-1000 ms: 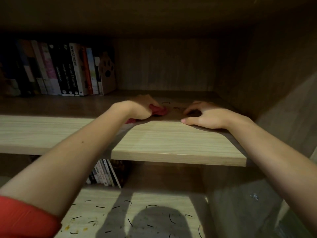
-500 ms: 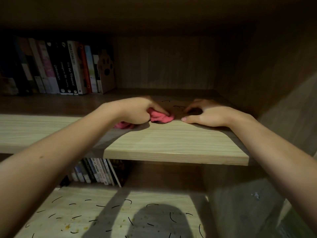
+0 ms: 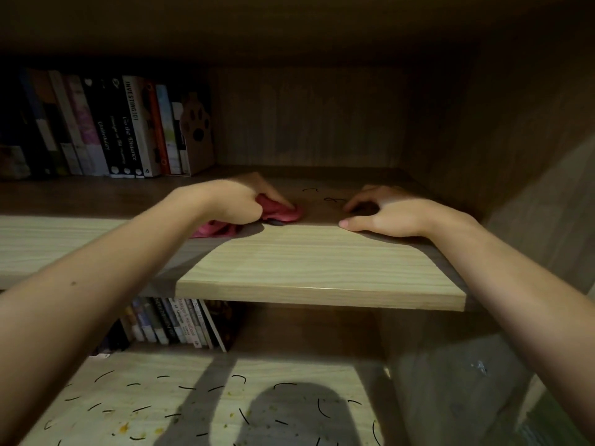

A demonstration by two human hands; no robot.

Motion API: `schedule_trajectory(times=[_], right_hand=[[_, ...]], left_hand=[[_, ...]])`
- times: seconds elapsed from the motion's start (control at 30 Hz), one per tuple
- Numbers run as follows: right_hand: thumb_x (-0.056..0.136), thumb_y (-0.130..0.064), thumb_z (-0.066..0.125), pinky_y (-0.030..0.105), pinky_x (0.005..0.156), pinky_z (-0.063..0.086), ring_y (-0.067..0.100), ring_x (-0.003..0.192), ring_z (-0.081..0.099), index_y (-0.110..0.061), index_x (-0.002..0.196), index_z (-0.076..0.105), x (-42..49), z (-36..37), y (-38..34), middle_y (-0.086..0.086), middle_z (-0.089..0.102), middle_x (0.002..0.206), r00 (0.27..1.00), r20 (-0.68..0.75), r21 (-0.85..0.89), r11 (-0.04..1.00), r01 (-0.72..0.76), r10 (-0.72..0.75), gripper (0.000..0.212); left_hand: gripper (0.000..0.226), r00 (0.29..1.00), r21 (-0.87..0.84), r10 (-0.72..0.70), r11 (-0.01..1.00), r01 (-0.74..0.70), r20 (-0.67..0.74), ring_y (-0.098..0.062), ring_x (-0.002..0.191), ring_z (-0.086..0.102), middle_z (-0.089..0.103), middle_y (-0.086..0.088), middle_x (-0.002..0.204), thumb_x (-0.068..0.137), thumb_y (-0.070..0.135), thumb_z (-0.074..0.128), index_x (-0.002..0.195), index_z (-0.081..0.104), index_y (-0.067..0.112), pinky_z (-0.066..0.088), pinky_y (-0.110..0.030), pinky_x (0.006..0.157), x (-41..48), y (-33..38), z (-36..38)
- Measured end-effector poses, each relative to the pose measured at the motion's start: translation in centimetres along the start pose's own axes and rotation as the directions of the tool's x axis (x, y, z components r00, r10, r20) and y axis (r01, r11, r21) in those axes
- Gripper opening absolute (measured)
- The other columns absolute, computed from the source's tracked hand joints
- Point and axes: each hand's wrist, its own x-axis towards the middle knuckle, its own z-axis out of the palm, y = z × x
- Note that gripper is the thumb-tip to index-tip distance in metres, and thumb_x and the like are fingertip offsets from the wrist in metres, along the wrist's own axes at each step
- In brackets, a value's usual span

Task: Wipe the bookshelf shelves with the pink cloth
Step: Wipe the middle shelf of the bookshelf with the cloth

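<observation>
My left hand grips a bunched pink cloth and presses it on the middle shelf of a light wood bookshelf. The cloth sticks out to the right of the fingers and trails below the wrist. Just right of the cloth, short black curved marks lie on the shelf in the shadow. Beyond those marks my right hand rests on the shelf with its thumb stretched along the board and its fingertips arched down onto the wood, holding nothing.
A row of upright books with a paw-print bookend stands at the back left of this shelf. The side wall rises close on the right. The lower shelf carries several black marks, yellow crumbs and leaning books.
My left hand with the cloth slid slightly left and toward the shelf's front, and more of the cloth shows. The right hand stayed in place.
</observation>
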Motion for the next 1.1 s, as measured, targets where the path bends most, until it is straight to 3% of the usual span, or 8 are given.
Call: schedule_trajectory(times=[0.13,0.23,0.33,0.4,0.67,0.9,1.0,1.1], right_hand=[[0.087,-0.053,0.053,0.033,0.1,0.033,0.02,0.128,0.037,-0.028,0.125,0.054,0.1,0.0,0.0,0.001,0.036,0.144,1.0,0.001,-0.004,1.0,-0.02,0.02,0.045],[0.087,-0.052,0.053,0.033,0.1,0.032,0.021,0.129,0.037,-0.028,0.125,0.054,0.1,0.2,0.0,0.001,0.036,0.145,1.0,0.003,0.002,1.0,-0.027,0.027,0.045],[0.089,-0.05,0.053,0.029,0.092,0.032,0.019,0.122,0.041,-0.026,0.126,0.054,0.2,0.0,0.1,0.0,0.041,0.139,0.999,0.002,-0.003,0.999,-0.041,0.041,0.045],[0.089,-0.048,0.054,0.03,0.093,0.033,0.019,0.122,0.043,-0.026,0.129,0.052,0.3,-0.1,0.5,0.0,0.043,0.139,0.996,-0.047,0.034,0.996,-0.077,0.078,0.046],[0.075,-0.074,0.049,0.041,0.108,0.028,0.028,0.14,0.022,-0.024,0.148,0.023,1.7,-0.8,1.5,0.003,0.015,0.156,0.976,-0.007,-0.083,0.972,-0.219,0.219,0.093],[0.043,-0.091,0.036,0.035,0.102,0.031,0.023,0.135,0.03,-0.029,0.145,0.03,3.0,-0.7,3.2,-0.003,0.024,0.151,0.983,0.069,-0.052,0.984,-0.169,0.173,0.12],[0.049,-0.087,0.037,0.038,0.108,0.03,0.023,0.136,0.029,-0.025,0.146,0.03,3.6,-0.4,3.7,-0.004,0.023,0.151,0.987,0.065,-0.053,0.988,-0.144,0.147,0.115],[0.044,-0.089,0.037,0.039,0.109,0.03,0.023,0.137,0.029,-0.025,0.146,0.031,4.1,-0.4,3.8,-0.003,0.023,0.151,0.989,0.064,-0.061,0.99,-0.127,0.131,0.121]], left_hand=[[0.039,0.996,-0.047,0.063,0.997,-0.066,-0.06,-0.022,0.104,0.057,0.06,0.001,0.12,0.095,0.014,0.043,0.128,0.057,0.03,0.047,-0.036,0.096,1.5,2.1,0.8],[0.04,0.997,-0.037,0.068,0.997,-0.069,-0.041,-0.02,0.1,0.058,0.063,-0.002,0.117,0.09,0.009,0.042,0.122,0.06,0.026,0.049,-0.035,0.093,1.3,2.3,1.3],[0.048,0.996,-0.088,0.074,0.993,-0.078,-0.052,-0.012,0.104,0.055,0.059,0.01,0.117,0.089,0.005,0.043,0.125,0.058,0.034,0.047,-0.03,0.094,0.7,1.3,1.6],[0.043,0.995,-0.105,0.045,0.993,-0.054,-0.086,-0.013,0.095,0.056,0.062,0.003,0.109,0.092,0.007,0.042,0.123,0.058,0.031,0.049,-0.029,0.084,1.1,1.8,1.6],[0.045,0.983,-0.185,0.075,0.977,-0.106,-0.166,-0.019,0.109,0.052,0.055,-0.004,0.132,0.095,0.002,0.041,0.131,0.054,0.025,0.037,-0.021,0.083,2.8,3.8,2.3],[0.041,0.986,-0.128,0.021,0.991,-0.042,-0.163,-0.021,0.101,0.054,0.057,-0.009,0.127,0.096,0.006,0.04,0.131,0.054,0.02,0.04,-0.025,0.079,5.5,3.6,2.0],[0.039,0.989,-0.145,0.076,0.985,-0.093,-0.124,-0.02,0.116,0.053,0.056,0.0,0.132,0.097,0.012,0.042,0.128,0.058,0.029,0.042,-0.026,0.092,6.5,3.4,1.5],[0.049,0.984,-0.291,0.156,0.941,-0.173,-0.081,-0.007,0.113,0.055,0.06,0.017,0.121,0.09,0.002,0.044,0.106,0.068,0.042,0.04,-0.023,0.1,6.5,2.9,0.9]])
